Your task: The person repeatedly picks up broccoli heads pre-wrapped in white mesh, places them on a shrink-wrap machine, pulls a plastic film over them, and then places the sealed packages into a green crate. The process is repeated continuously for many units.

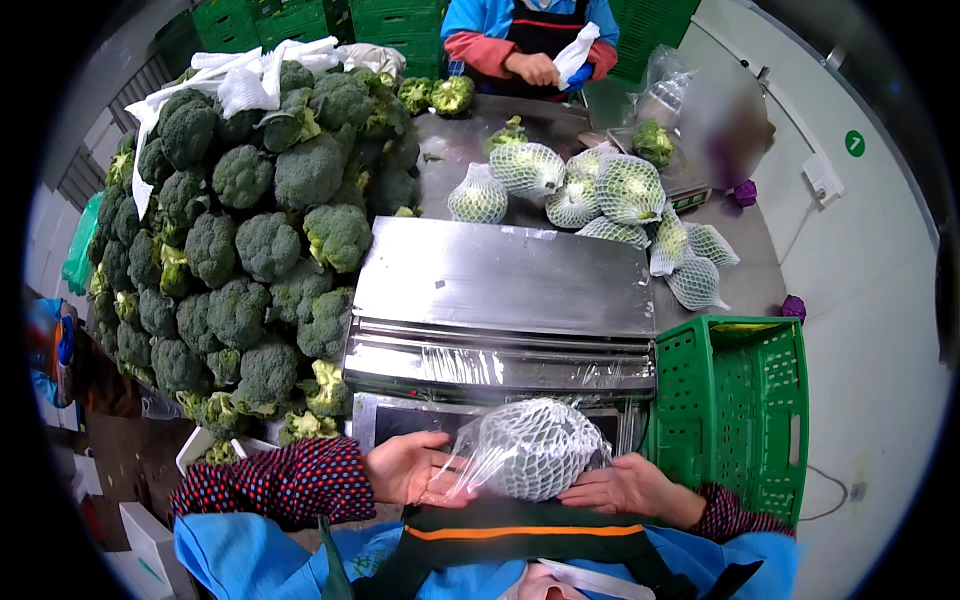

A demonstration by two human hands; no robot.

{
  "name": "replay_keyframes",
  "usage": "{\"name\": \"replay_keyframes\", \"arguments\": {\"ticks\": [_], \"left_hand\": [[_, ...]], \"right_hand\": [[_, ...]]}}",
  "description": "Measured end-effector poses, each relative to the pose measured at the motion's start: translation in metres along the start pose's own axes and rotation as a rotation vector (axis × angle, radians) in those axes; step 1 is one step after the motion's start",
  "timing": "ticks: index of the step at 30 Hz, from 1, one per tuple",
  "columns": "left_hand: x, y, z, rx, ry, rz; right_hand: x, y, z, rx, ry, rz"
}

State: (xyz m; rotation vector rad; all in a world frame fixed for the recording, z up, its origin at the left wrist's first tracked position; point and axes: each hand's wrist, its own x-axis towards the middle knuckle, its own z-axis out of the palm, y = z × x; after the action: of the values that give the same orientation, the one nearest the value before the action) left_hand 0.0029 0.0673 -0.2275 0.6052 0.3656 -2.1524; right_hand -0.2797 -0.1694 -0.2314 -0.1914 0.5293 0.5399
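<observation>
A broccoli head in a white foam net [541,448], with clear plastic film around it, lies between my two hands, close to my apron. My left hand [418,470], palm up, has its fingers under the loose film on the left side. At the lower right of the netted head, my right hand [626,489] has its palm turned up and its fingertips at the film. Just beyond stands a metal film-wrapping machine [502,277], with film stretched across its rollers. Whether the fingers bear the weight of the head cannot be told.
A large pile of broccoli [244,247] rises on the left, with white foam nets [247,90] on top. Several netted heads [628,189] lie on the metal table [442,142] beyond the machine. A green crate [679,405] stands at right. Across the table, a co-worker [531,52] holds a white net.
</observation>
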Motion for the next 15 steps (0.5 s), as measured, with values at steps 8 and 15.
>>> {"name": "replay_keyframes", "arguments": {"ticks": [8,15], "left_hand": [[0.025,-0.041,-0.018,0.927,0.59,1.022],[0.009,-0.042,-0.032,0.241,0.737,1.078]], "right_hand": [[0.008,0.068,0.013,-0.618,0.855,-0.802],[0.021,0.068,0.031,0.209,0.54,-0.972]]}}
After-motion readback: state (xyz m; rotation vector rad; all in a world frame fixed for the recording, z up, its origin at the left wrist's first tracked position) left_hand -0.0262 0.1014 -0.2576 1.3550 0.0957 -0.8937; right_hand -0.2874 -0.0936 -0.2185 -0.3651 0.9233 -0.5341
